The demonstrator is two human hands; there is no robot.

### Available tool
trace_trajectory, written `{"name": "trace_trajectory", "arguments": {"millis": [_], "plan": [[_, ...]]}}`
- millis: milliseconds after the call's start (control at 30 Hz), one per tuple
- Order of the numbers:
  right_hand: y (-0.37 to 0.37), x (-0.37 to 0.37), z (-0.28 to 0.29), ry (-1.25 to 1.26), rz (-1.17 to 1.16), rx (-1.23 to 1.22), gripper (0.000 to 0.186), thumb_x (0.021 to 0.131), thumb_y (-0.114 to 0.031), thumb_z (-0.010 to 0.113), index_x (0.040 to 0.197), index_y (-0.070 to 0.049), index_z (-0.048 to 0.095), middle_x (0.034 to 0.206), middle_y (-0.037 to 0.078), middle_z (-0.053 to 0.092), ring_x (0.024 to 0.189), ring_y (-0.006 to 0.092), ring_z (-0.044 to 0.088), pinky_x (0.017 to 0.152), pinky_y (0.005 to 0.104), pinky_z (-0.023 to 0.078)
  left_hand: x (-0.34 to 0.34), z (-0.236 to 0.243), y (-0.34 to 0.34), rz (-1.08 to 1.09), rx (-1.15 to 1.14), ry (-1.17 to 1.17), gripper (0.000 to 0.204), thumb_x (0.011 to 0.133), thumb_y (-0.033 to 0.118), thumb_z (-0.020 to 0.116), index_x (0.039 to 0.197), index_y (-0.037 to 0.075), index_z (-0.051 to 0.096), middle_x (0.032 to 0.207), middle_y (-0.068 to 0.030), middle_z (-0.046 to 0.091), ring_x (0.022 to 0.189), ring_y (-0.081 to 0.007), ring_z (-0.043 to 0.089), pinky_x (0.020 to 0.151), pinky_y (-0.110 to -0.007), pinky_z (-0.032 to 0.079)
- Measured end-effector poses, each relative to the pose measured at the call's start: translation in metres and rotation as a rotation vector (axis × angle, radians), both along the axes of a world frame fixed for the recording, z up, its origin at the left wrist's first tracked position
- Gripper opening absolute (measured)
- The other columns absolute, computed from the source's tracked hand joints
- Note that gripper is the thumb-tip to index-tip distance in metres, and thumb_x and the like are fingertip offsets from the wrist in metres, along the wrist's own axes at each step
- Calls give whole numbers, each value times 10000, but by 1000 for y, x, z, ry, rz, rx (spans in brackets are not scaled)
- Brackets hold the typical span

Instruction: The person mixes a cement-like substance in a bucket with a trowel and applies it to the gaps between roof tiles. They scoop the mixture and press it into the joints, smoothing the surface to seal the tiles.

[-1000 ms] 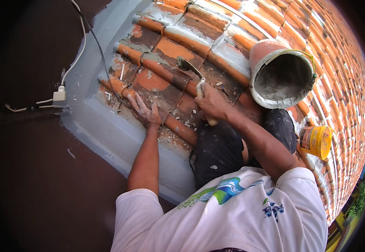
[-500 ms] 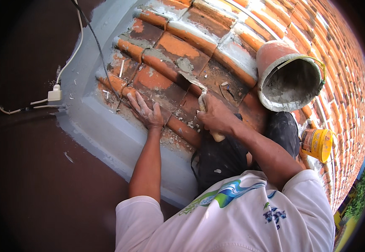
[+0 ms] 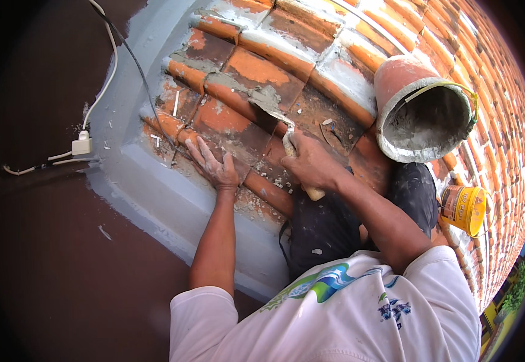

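Observation:
My right hand (image 3: pixel 312 161) is wrapped round the pale handle of a trowel (image 3: pixel 289 134). The trowel's blade lies over a rounded orange ridge of the roof tiles (image 3: pixel 221 116), touching a lump of wet grey mortar (image 3: pixel 265 96). More mortar is smeared along the same ridge to the upper left. My left hand (image 3: pixel 216 164) rests flat with fingers spread on the lower ridge of tiles, dusty with grey and holding nothing. Crumbs of dry mortar (image 3: pixel 250 202) lie on the tiles beside it.
A mortar-coated bucket (image 3: pixel 422 120) lies tilted at the right, with a small yellow tub (image 3: pixel 464 209) below it. A grey-coated gutter edge (image 3: pixel 166 181) borders the brown wall (image 3: pixel 63 259) on the left. A dark cable (image 3: pixel 137 66) crosses onto the tiles near a white socket (image 3: pixel 81 143).
The trowel blade has shifted slightly up and left along the ridge, and the mortar lump at its tip looks larger. My left hand stays on the tiles.

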State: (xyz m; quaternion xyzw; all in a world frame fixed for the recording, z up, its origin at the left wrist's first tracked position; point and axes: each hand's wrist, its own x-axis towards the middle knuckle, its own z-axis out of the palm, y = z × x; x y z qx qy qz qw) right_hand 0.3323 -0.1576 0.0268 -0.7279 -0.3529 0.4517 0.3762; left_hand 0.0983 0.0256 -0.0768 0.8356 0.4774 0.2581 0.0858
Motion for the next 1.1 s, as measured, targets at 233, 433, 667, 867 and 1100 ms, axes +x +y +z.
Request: {"name": "trace_trajectory", "arguments": {"millis": [233,433,667,867,1100], "plan": [[33,1,-23,299,-178,44,254,913,-154,659,983,85,610,815,205,680,740,296,741,718,454,586,0,2,-2,3,-30,-7,997,860,286,729,1719,16,302,1794,-289,166,1631,-518,217,1318,-615,201],[53,15,-7,91,2,64,319,875,-196,656,927,115,704,834,262,750,836,405,779,831,502,597,-1,1,0,-1,-37,8,1004,864,290,721,1728,25,283,1799,-289,148,1639,-512,200,1316,-614,194],[50,-9,-13,-141,-62,91,368,938,-174,624,1142,132,616,1051,373,733,997,547,734,910,560,580,0,1,-2,-21,-20,-9,962,872,235,704,1711,-1,298,1787,-298,169,1632,-523,201,1322,-597,186],[111,-47,-32,-100,-64,35,282,980,-100,533,1092,158,517,933,439,694,973,589,720,894,628,561,-1,0,0,-30,-19,-23,986,876,304,715,1718,9,296,1796,-296,156,1642,-499,206,1319,-602,181],[69,-49,-16,-244,112,60,221,987,-74,558,1080,124,524,912,376,725,940,530,759,844,574,621,-3,-3,1,-7,-41,-17,981,875,303,711,1715,7,300,1793,-295,165,1636,-506,216,1316,-603,187]]}}
